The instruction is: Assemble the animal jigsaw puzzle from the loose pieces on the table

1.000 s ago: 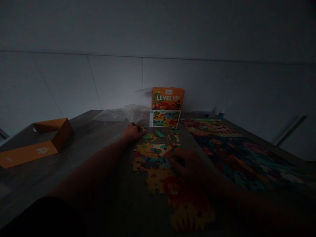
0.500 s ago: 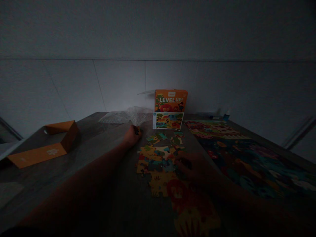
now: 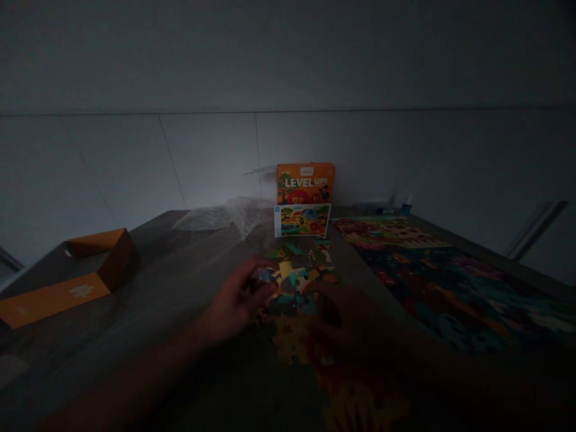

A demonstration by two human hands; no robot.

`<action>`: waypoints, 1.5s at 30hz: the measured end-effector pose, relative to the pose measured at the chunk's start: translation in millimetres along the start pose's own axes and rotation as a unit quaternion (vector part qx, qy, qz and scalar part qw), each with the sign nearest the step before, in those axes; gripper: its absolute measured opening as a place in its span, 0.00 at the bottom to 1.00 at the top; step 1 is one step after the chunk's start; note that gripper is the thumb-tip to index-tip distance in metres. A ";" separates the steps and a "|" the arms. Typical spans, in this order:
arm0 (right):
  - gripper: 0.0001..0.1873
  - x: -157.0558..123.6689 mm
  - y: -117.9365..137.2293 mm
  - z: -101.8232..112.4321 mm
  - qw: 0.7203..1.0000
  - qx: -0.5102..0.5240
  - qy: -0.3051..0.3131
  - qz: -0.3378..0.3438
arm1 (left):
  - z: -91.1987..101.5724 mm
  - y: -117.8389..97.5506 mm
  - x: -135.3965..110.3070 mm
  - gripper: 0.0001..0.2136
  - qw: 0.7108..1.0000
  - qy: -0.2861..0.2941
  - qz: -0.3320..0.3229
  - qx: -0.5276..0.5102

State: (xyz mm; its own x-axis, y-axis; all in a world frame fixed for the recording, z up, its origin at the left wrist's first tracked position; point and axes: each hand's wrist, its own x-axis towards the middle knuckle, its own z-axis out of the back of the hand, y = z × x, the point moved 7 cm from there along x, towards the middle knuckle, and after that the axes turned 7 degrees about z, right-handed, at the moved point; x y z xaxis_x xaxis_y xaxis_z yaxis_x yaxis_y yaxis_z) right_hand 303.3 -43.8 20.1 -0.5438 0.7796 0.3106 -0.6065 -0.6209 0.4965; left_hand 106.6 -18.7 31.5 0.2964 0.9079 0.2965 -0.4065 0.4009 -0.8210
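My left hand [image 3: 240, 297] is closed with thumb and index finger around a small bluish puzzle piece [image 3: 266, 275], at the left edge of the partly joined jigsaw puzzle [image 3: 290, 330]. My right hand [image 3: 344, 315] rests over the right side of the puzzle, index finger and thumb apart, fingertips at its surface; darkness hides the rest of its fingers. The puzzle shows yellow ground and a red lion, partly covered by the right hand. A few loose pieces [image 3: 320, 255] lie just beyond its far edge.
An orange "LEVEL UP!" box [image 3: 306, 180] stands at the back with a picture card [image 3: 302, 221] leaning on it. Bubble wrap [image 3: 234, 216] lies left of it. An open orange box part [image 3: 56, 300] is far left. Colourful finished puzzles [image 3: 454, 288] and a small bottle [image 3: 406, 207] are right.
My left hand has come back and right from beside the bubble wrap to the puzzle's left edge, carrying a piece. My right hand stays over the puzzle's right side. The view has shifted slightly.
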 end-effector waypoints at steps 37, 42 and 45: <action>0.16 -1.5 6.9 6.5 0.995 0.072 -0.067 0.022 | -26.7 -28.1 -14.2 0.12 0.984 0.111 -0.088 0.108; 0.15 -1.4 3.5 4.4 0.994 0.083 -0.063 0.011 | -30.1 -30.4 -13.7 0.12 0.982 0.128 -0.092 0.105; 0.15 -2.7 3.0 2.5 0.995 0.084 -0.055 0.014 | -30.3 -30.3 -13.7 0.11 0.981 0.132 -0.089 0.109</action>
State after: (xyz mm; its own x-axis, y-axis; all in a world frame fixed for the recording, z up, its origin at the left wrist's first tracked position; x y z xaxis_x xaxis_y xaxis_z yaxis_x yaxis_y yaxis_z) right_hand 304.4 -47.6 22.8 -0.4872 0.7717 0.4089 -0.4808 -0.6279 0.6121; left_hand 141.0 -47.0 37.5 0.5814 0.7695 0.2644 -0.4953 0.5925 -0.6353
